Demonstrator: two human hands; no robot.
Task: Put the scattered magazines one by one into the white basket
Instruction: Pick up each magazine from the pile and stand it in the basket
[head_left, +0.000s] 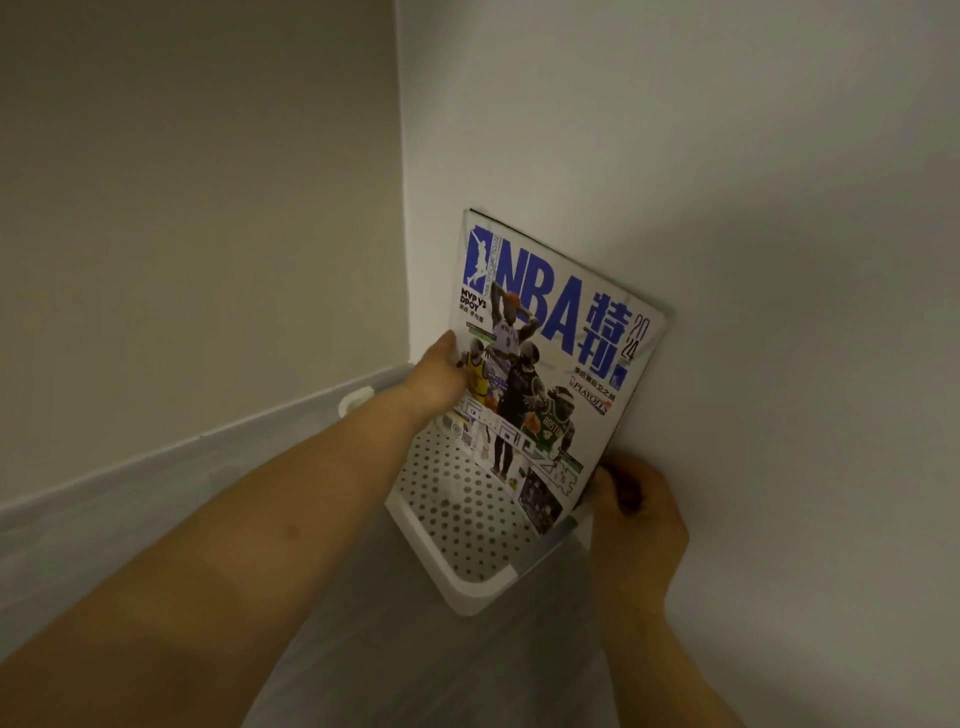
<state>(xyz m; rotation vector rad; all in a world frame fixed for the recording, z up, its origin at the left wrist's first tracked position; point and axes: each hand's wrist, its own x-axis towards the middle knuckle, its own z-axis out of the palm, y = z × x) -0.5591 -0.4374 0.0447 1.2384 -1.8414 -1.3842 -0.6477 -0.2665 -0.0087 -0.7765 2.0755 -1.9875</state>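
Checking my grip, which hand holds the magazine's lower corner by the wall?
The right hand, low beside the wall; the left hand grips the magazine by its left edge, higher up.

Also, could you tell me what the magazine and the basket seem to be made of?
The magazine looks like glossy coated paper: its printed cover shows streaks of glare. The basket is probably matte white moulded plastic, given its rounded rim and regular round holes, though painted metal cannot be excluded.
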